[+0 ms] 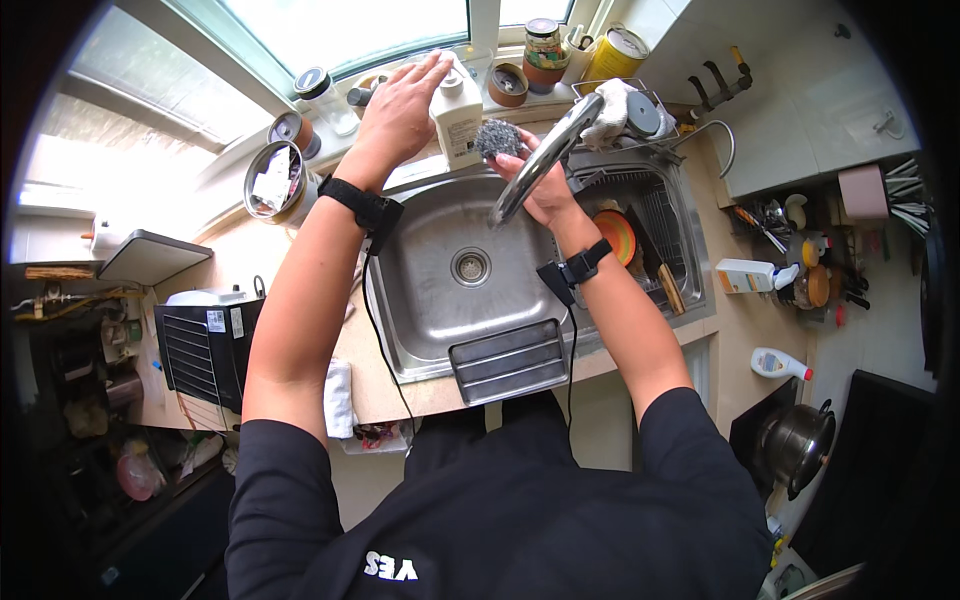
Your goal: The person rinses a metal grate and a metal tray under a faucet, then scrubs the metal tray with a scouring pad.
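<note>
My left hand lies flat over the pump head of a white pump bottle, fingers stretched out and not wrapped around it. The bottle stands upright behind the sink, below the window. In my right hand is a grey steel wool scouring pad, held up beside the bottle near its nozzle side. The chrome faucet crosses in front of part of that hand. Under both hands is the stainless steel sink basin, with a drain strainer in its floor. A ribbed metal tray rests across the basin's front edge.
The right basin holds an orange bowl, a wooden-handled knife and a wire rack. Cans and jars line the windowsill, including a yellow can. A white cloth hangs at the counter edge. A lidded pot stands right.
</note>
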Demonstrator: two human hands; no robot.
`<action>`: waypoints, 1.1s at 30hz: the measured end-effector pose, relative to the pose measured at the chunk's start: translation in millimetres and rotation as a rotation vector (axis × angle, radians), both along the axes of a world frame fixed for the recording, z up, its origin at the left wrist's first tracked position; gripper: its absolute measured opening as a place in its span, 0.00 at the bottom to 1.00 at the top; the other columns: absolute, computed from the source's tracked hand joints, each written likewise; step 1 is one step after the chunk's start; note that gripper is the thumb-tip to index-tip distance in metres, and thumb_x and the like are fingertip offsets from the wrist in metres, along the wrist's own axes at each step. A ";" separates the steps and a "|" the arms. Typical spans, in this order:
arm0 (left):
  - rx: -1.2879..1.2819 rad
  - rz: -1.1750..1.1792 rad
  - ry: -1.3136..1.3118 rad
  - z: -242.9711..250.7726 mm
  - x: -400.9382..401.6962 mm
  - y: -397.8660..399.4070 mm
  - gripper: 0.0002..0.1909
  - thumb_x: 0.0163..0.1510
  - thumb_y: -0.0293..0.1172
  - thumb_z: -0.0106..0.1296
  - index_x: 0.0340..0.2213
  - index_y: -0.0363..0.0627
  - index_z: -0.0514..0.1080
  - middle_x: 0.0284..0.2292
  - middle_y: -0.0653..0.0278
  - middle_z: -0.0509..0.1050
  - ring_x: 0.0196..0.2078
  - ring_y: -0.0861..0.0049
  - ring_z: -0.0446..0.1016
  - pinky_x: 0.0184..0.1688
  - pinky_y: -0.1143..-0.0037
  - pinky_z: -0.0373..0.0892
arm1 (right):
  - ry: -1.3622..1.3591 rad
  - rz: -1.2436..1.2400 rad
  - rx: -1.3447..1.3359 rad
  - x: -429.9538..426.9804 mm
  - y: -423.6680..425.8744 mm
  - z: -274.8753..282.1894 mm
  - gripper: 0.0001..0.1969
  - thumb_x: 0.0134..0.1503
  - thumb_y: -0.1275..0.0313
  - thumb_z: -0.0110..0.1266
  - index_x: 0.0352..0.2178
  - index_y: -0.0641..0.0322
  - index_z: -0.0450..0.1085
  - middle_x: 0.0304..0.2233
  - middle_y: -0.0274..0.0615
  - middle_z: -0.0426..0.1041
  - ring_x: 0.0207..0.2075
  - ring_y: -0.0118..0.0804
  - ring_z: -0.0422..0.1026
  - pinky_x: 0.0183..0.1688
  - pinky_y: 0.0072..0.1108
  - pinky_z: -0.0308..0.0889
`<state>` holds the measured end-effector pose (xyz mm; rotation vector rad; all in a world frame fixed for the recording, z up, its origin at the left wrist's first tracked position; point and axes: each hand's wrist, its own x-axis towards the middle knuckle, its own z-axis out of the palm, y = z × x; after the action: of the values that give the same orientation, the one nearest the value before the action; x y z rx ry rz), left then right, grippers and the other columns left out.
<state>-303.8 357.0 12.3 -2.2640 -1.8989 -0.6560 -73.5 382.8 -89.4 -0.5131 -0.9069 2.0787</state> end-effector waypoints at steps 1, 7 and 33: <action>-0.001 -0.017 -0.007 0.1 0.2 2.8 0.38 0.45 0.14 0.41 0.61 0.46 0.64 0.62 0.56 0.65 0.62 0.58 0.65 0.65 0.64 0.59 | -0.022 -0.023 0.021 -5.5 3.0 0.1 0.26 0.58 0.83 0.57 0.57 0.68 0.60 0.49 0.44 0.72 0.51 0.36 0.74 0.56 0.27 0.72; 0.020 -0.046 0.082 14.0 4.6 9.0 0.32 0.46 0.17 0.48 0.56 0.41 0.68 0.57 0.59 0.71 0.60 0.61 0.67 0.58 0.64 0.67 | -0.045 -0.063 0.043 -40.6 28.6 16.0 0.25 0.59 0.79 0.59 0.57 0.67 0.62 0.47 0.44 0.75 0.46 0.35 0.77 0.46 0.27 0.79; -0.212 -0.024 -0.060 34.5 5.2 16.0 0.29 0.44 0.16 0.43 0.49 0.44 0.70 0.52 0.51 0.73 0.59 0.55 0.67 0.62 0.65 0.62 | -0.022 -0.082 0.055 -41.8 42.9 14.9 0.25 0.58 0.79 0.60 0.56 0.72 0.63 0.46 0.43 0.75 0.44 0.31 0.76 0.46 0.23 0.77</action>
<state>-298.7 373.1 46.9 -2.4207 -2.0627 -0.5542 -115.3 425.7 -74.6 -0.5360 -0.9373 1.9727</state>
